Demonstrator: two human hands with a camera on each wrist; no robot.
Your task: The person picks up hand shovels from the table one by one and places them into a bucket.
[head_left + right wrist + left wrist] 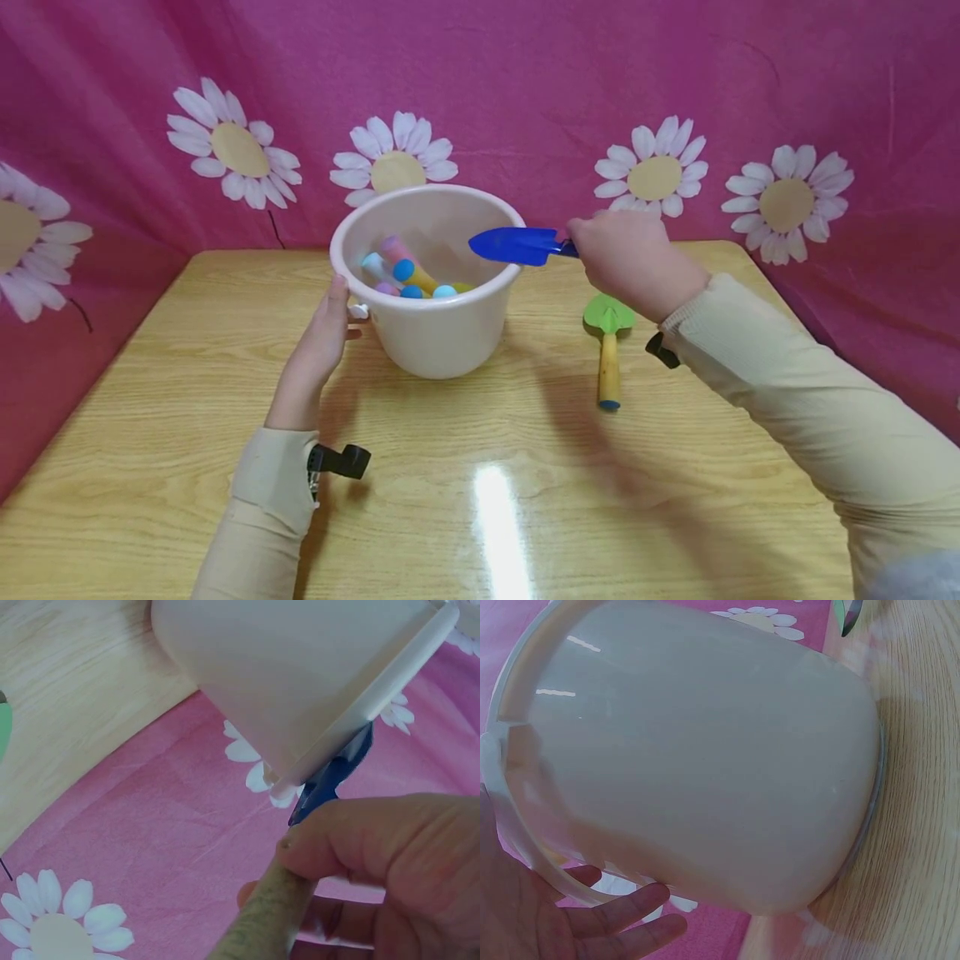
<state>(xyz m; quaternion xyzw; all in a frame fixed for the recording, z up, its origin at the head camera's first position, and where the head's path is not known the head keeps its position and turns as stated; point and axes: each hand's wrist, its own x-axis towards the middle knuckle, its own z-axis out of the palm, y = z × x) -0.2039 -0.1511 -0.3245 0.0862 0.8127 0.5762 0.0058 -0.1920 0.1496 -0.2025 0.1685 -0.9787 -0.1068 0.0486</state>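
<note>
A cream plastic bucket [442, 337] stands upright on the table. Inside are several soft-looking sticks and balls, among them a yellow stick with a blue end [420, 279], a pink one [396, 248] and a light blue ball [444, 292]. My left hand [318, 342] is at the bucket's left rim, its fingers extended beside the curved bucket handle [532, 859]. My right hand [630, 254] grips the wooden handle [266, 919] of a small trowel with a blue blade [513, 246]. The blade reaches over the right rim, its tip pointing left above the opening.
A small green spade [609, 317] with a wooden handle lies on the wooden table [420, 467] right of the bucket, below my right forearm. Pink cloth [510, 92] with white daisies hangs behind and beside the table.
</note>
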